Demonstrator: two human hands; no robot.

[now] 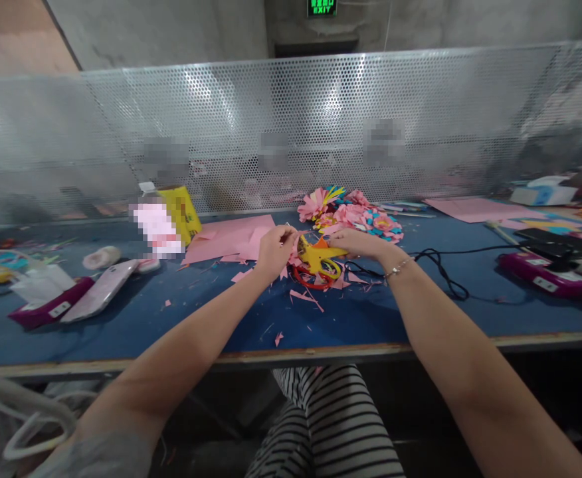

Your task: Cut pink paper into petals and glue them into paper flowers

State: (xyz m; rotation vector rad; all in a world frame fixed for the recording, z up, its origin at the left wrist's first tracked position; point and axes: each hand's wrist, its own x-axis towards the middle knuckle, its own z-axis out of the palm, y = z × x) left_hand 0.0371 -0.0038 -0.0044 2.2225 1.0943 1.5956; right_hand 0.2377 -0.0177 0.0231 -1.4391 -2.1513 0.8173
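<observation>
Near the middle of the blue table, my left hand [274, 251] is closed, its fingertips pinching a small piece of pink paper [295, 250]. My right hand [355, 243] faces it from the other side with bent, closed fingers; what they hold is too small to make out. Between and just below both hands are yellow scissors [325, 253], and I cannot tell whether the right hand touches them. Under the scissors shows a red-orange ring-shaped thing [307, 281]. Pink paper scraps [305, 299] lie scattered around. Behind the hands is a pile of paper flowers [353, 216] in pink, yellow and blue.
Pink paper sheets [231, 240] lie at left, beside a yellow box [187, 216]. A phone [102, 292] leans on a purple tissue box [52, 302]. At right are a black cable [438, 259] and another purple box [545, 273]. A perforated metal screen [291, 119] stands behind.
</observation>
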